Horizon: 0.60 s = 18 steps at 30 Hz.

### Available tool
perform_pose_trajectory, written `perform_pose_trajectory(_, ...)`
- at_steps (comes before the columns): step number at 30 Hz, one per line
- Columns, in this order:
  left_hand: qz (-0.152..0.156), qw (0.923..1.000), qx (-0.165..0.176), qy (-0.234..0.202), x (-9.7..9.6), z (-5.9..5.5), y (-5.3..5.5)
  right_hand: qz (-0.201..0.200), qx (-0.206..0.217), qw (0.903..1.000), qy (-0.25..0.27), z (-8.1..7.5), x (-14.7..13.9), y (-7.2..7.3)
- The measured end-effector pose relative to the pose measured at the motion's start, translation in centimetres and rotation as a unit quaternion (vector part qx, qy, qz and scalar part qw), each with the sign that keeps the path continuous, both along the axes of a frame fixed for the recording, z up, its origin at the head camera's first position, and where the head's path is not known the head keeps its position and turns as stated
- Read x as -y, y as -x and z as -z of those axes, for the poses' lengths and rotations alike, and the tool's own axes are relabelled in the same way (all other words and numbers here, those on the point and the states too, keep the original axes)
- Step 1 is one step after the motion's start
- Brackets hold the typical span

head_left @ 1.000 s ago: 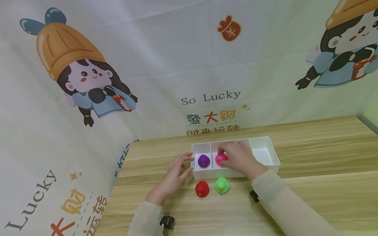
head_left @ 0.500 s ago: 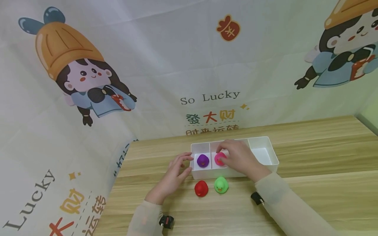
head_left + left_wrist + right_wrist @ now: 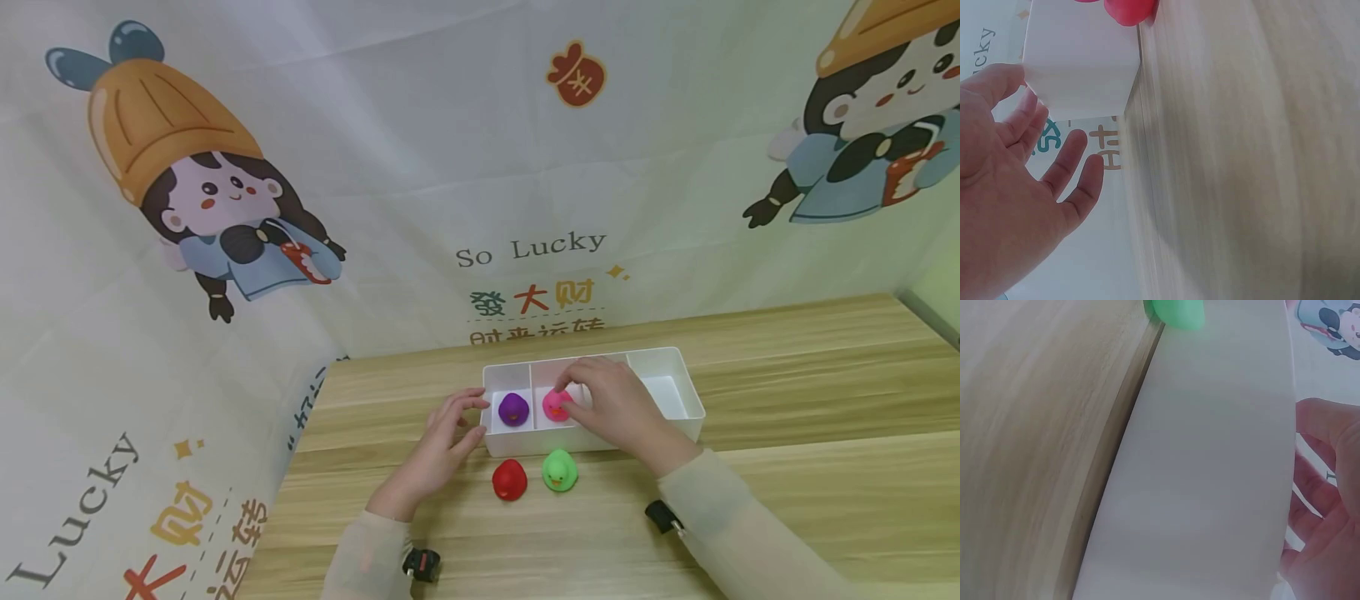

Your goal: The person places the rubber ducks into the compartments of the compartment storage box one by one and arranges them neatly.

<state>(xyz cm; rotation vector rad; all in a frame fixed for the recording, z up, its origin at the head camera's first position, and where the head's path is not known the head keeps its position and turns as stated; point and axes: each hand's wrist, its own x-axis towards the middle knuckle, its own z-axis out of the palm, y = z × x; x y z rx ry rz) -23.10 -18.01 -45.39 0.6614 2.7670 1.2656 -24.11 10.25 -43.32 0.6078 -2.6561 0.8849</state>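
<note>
Head: pink duck (image 3: 552, 409) sat in the white box (image 3: 540, 442), in the compartment next to the purple duck (image 3: 513, 410), on its right. Right hand (image 3: 618, 408) was over it, thumb and index a little apart, at the duck's right and upper sides. Couldn't tell if they were pinching or just touching. Left hand (image 3: 444, 443) was at the box's left end, fingers loosely bent and spread, no real grip. Red toy (image 3: 509, 481) and green duck (image 3: 559, 472) stood on the counter (image 3: 600, 542), just in front of the box.

Handling, my read: duck looked light, soft and squeezable, smooth, hard to break. Best hold was a light thumb-index pinch across the sides of the head or body, from above, clear of the divider. Box looked light and stiff, likely to slide if bumped; a hand on the end wall should steady it.

Left wrist: thumb tip met the rim corner of the box, or very nearly; other fingers were fanned out well apart, holding nothing. Red toy only partly in frame.

Right wrist: box front filled most of it. Thumb sat at the rim, other fingers bent behind the wall. Pink duck hidden, so no grip check there.
</note>
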Motion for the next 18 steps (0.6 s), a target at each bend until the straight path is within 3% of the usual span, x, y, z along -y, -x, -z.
perform_pose_trajectory(18,0.002,1.0000,-0.004,0.003,-0.02,0.05,-0.04,-0.010,0.001,0.9993,-0.036,-0.96,-0.63,0.02)
